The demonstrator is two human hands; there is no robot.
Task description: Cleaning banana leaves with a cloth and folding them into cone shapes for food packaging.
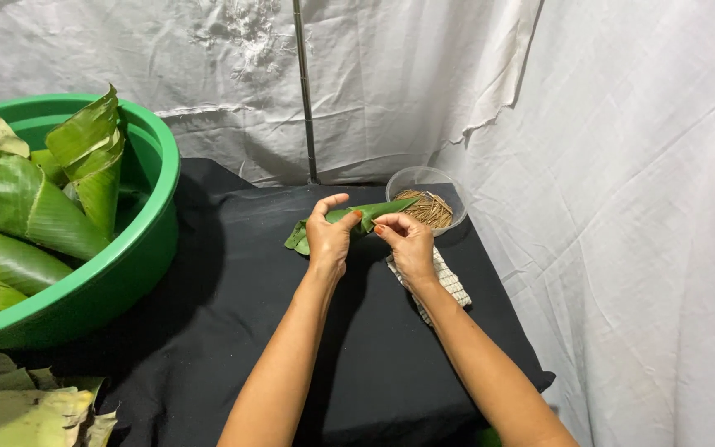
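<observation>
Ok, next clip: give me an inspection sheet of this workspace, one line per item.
Surface: table under a black cloth, mostly bare in the middle.
Job's things: rolled green leaf cone held above the cloth; clear bowl of thin sticks just behind it.
Clutter: green basin at left, filled with folded leaves; loose leaves at the lower left; checked cloth under the right wrist.
Grippers: left hand grips the cone; right hand pinches its edge.
Cables: nothing seen.
Surroundings: white sheets hung behind and to the right; a metal pole at the back.
</observation>
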